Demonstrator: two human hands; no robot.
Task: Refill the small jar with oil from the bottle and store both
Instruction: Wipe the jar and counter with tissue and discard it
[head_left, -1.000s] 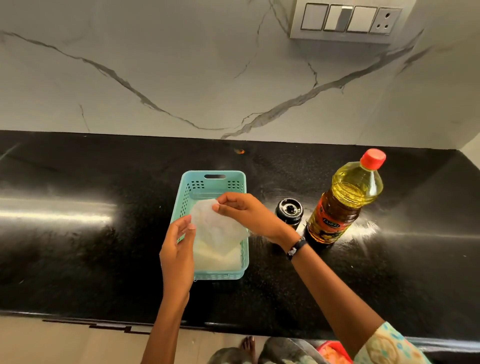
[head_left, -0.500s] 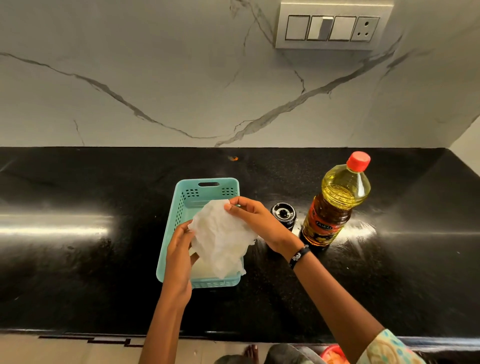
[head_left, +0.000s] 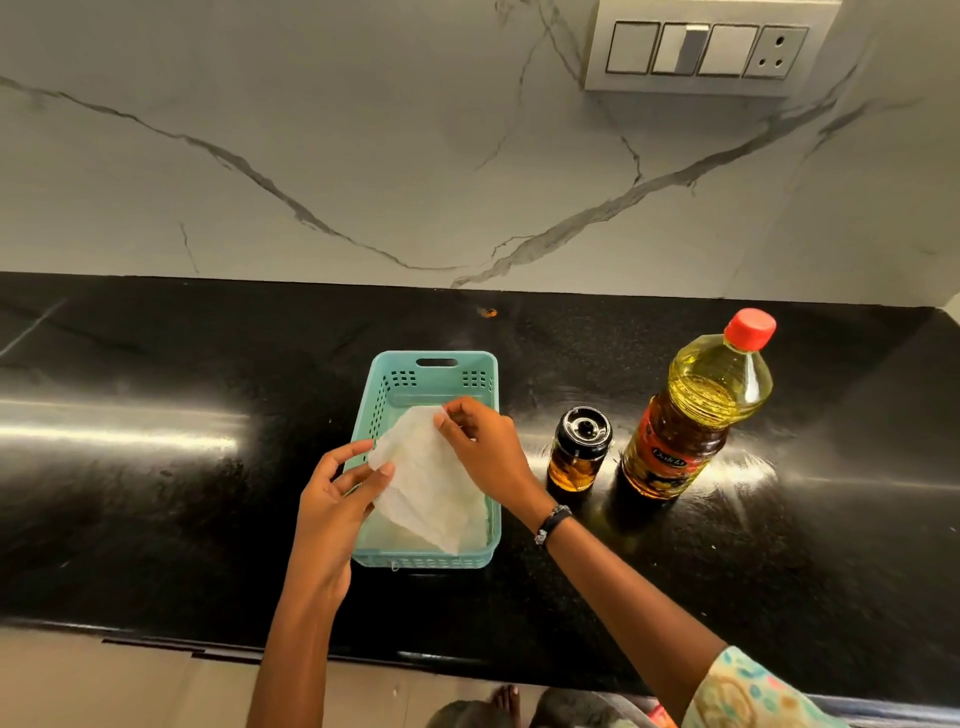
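A tall oil bottle (head_left: 696, 410) with a red cap stands upright on the black counter at the right. Just left of it stands the small glass jar (head_left: 577, 451) with a black lid, part full of amber oil. A teal plastic basket (head_left: 431, 374) sits left of the jar. Over the basket both hands hold a white paper sheet (head_left: 426, 483): my left hand (head_left: 337, 504) pinches its left corner, my right hand (head_left: 483, 447) pinches its top edge. More white paper lies in the basket's near end.
The black counter (head_left: 156, 467) runs the full width, with its front edge near the bottom of the view. A marble wall with a switch panel (head_left: 706, 47) stands behind. A small orange speck (head_left: 489, 312) lies at the counter's back. Bare feet show below the edge.
The head camera has shifted, so the scene sits a little differently in view. Both hands keep hold of the white sheet and have spread it flatter over the basket. Jar and bottle stay put.
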